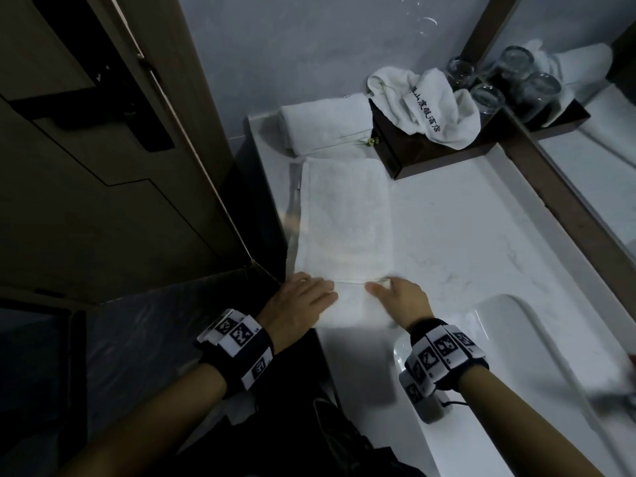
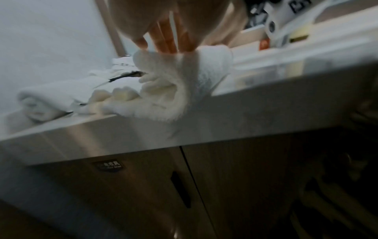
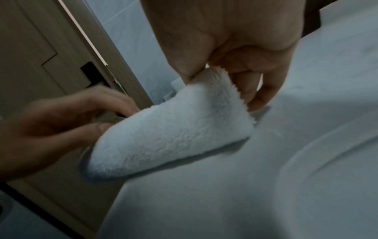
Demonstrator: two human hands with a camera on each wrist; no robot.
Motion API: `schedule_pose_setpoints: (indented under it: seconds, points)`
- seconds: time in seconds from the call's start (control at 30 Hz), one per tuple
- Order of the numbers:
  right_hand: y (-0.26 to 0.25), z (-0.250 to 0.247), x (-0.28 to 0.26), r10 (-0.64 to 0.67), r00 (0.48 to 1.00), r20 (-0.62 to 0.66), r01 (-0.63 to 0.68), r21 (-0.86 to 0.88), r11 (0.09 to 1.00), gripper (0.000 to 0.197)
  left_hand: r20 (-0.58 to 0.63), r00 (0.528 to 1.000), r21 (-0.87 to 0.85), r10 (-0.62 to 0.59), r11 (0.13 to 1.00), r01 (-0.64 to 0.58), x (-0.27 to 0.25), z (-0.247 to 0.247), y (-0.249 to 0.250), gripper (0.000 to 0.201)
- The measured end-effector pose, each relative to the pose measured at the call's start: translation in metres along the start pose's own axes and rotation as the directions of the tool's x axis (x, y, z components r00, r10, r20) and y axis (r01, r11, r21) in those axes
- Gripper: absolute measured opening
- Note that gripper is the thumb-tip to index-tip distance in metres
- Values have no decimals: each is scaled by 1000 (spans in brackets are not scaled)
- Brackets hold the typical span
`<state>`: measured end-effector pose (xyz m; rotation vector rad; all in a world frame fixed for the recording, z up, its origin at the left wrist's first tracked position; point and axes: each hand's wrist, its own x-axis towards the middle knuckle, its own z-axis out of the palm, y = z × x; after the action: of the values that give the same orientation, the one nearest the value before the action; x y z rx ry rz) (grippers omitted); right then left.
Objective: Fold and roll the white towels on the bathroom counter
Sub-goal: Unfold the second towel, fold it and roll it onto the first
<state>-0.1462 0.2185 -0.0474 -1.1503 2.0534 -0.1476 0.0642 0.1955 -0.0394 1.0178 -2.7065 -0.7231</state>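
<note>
So the folded white towel (image 1: 346,232) is lying lengthwise along the left side of the counter (image 1: 464,242), near end turned up into the first bit of a roll. Both hands are pinching that rolled end, left hand (image 1: 299,304) and right hand (image 1: 401,299). A rolled towel (image 1: 323,123) sits at the far end.

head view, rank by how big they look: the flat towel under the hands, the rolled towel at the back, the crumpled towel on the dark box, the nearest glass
1. flat towel
2. crumpled towel and rolled towel: look alike, and both are farther away, so unranked
3. nearest glass
</note>
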Motion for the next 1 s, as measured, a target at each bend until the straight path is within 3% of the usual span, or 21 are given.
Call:
schedule_pose_setpoints:
  seconds: [0.07,0.13,0.2,0.27,0.3,0.37,0.43,0.47,0.57,0.63,0.7,0.8,0.9,1.0]
  points:
    - [1,0,-1,64,997,-37,-58,145,988,31,70,992,106,108,988,-115,-8,0,-4,34]
    - [-1,3,-7,89,991,-100,-64,232,970,35,134,977,195,166,962,-191,-12,2,-11,48]
    - [1,9,-14,-50,957,-287,64,41,997,42,165,972,295,170,932,-213,-14,4,-11,51]
    - [4,10,-18,-363,816,-450,269,-259,928,40,101,979,360,176,911,-200,-12,5,-10,45]
    - [5,7,-19,-500,733,-462,379,-333,863,40,57,980,349,189,916,-197,-11,5,-7,45]
    - [8,-3,-20,-717,601,-353,587,-413,696,39,-2,982,274,191,944,-183,-8,3,-4,51]
    - [10,-6,-24,-825,546,-147,715,-431,551,33,19,993,216,118,969,-119,-7,-1,-2,67]
    - [11,-5,-27,-817,574,-56,738,-396,546,37,47,995,182,91,978,-98,-6,-4,-3,69]
    - [17,-1,-30,-684,723,100,676,-307,670,67,112,993,-117,-44,991,57,-7,-4,-18,64]
    - [23,-2,-26,-670,730,131,667,-348,659,74,149,983,-254,-103,957,139,-5,-4,-26,64]
    - [24,-6,-23,-661,742,112,651,-355,671,72,95,988,-340,-125,928,150,-4,-4,-31,59]
    - [20,-12,-16,-562,825,62,555,-279,783,65,25,977,-442,-213,874,202,-5,-9,-39,51]
    - [18,-26,-4,-419,905,76,419,9,908,53,67,934,-558,-350,763,326,-1,-17,-45,47]
    - [21,-36,5,-349,928,128,306,273,912,40,169,866,-647,-471,610,458,9,-23,-49,42]
